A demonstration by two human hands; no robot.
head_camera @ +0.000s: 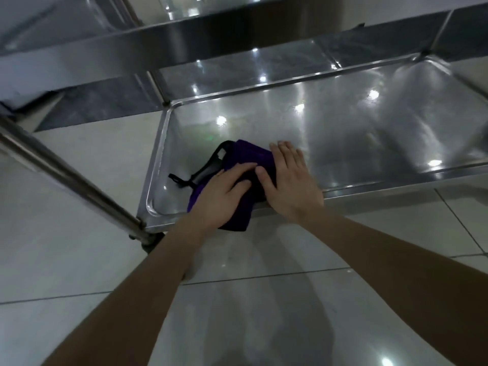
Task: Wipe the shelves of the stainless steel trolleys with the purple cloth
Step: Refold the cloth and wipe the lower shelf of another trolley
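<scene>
While the folded purple cloth [248, 155] lies at the centre of the frame, on the low shiny stainless steel trolley shelf [343, 133] near its front rim, it is pressed by the left hand [224, 192] and the right hand [289, 184], both with straight, released fingers. A thin black strap [179, 180] is seen just left of the cloth.

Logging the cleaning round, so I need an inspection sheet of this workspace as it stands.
Surface: steel trolley shelf, shiny, light glare across it.
Job's things: purple cloth bunched near the front left corner, lapping over the front rim.
Clutter: black strap by the cloth; whether it belongs to it, cannot tell.
Grippers: left hand and right hand both press flat on the cloth.
Cables: nothing seen.
Surroundings: pale tiled floor, trolley post at left, another steel shelf behind.
</scene>
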